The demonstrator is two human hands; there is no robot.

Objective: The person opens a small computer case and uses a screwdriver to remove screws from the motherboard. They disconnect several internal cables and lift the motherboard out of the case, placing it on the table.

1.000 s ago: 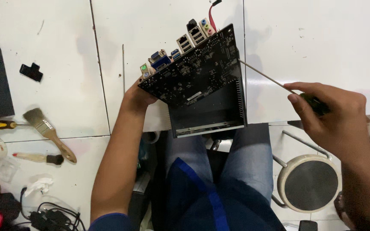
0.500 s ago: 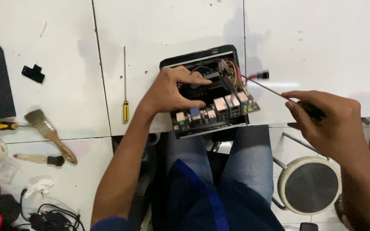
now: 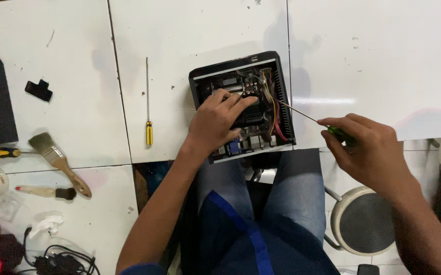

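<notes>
Head view: left hand [image 3: 215, 122] lies palm-down inside the open black mini PC case [image 3: 241, 104] at frame center, fingers spread on the circuit board [image 3: 253, 114], gripping nothing. Right hand [image 3: 370, 150], center right, is closed around a green-handled screwdriver [image 3: 309, 118], tip at the case's right wall. Yellow-handled screwdriver [image 3: 148, 109] lies on the white surface [image 3: 373, 61], left of the case.

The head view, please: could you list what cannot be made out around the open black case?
- Circuit board: its middle is hidden under the left hand.
- Screwdriver: the right hand covers most of its green handle.
- Small connectors: too small to tell apart.
</notes>
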